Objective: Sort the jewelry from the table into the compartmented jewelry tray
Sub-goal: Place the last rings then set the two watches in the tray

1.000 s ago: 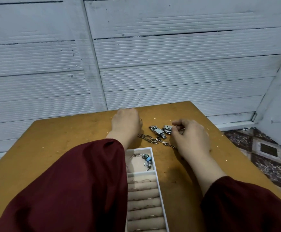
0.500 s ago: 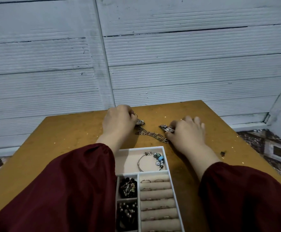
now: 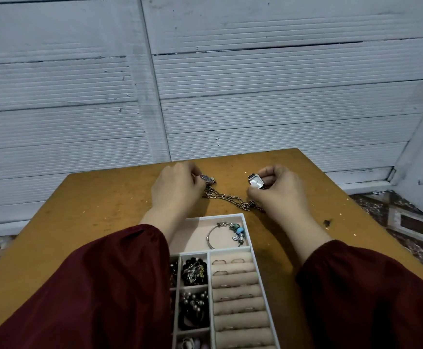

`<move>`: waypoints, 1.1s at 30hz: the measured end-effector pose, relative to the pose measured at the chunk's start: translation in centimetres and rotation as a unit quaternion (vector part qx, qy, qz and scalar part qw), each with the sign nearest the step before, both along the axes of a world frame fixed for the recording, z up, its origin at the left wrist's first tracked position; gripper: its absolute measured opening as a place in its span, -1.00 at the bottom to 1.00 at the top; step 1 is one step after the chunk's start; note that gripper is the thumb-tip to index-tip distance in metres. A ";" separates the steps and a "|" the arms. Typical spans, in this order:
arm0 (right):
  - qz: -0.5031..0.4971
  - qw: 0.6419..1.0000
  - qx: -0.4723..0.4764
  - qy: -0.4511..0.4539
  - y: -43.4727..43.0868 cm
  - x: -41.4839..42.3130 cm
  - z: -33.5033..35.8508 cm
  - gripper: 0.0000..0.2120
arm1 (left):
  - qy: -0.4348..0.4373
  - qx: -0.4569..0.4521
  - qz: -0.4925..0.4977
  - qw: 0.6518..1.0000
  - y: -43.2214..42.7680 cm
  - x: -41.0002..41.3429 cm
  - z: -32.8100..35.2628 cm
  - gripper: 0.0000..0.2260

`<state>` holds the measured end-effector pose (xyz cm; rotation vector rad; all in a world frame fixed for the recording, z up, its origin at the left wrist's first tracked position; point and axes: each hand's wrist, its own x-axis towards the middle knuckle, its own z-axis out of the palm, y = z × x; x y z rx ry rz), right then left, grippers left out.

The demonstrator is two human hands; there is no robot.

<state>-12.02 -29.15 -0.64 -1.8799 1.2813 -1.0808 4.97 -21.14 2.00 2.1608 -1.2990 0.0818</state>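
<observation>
Head view: left hand [image 3: 177,188] grips silver watch [image 3: 206,178], right hand [image 3: 279,191] pinches square watch [image 3: 255,182]; chain [image 3: 226,197] between, tray [image 3: 247,233] near.

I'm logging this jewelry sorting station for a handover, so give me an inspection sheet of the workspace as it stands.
Surface: brown table, scuffed, pale flecks.
Job's things: jewelry tray holds charm bracelet, rings, beads; chain lies on table.
Clutter: dark scrap near right edge.
Grippers: left hand grips a silver piece; right hand pinches a square watch.
Cables: nothing seen.
Surroundings: white plank wall, patterned floor.
</observation>
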 end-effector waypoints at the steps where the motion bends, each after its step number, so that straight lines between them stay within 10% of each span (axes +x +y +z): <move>1: 0.003 1.000 0.011 -0.016 0.2 -0.1 0.2 -0.72 | -0.001 -0.002 -0.005 1.000 0.3 -0.2 0.1 -0.87; 33: 0.048 0.918 0.149 -0.365 16.2 -5.6 2.1 -0.70 | -0.026 -0.129 -0.136 0.982 18.7 -11.3 -1.5 -0.89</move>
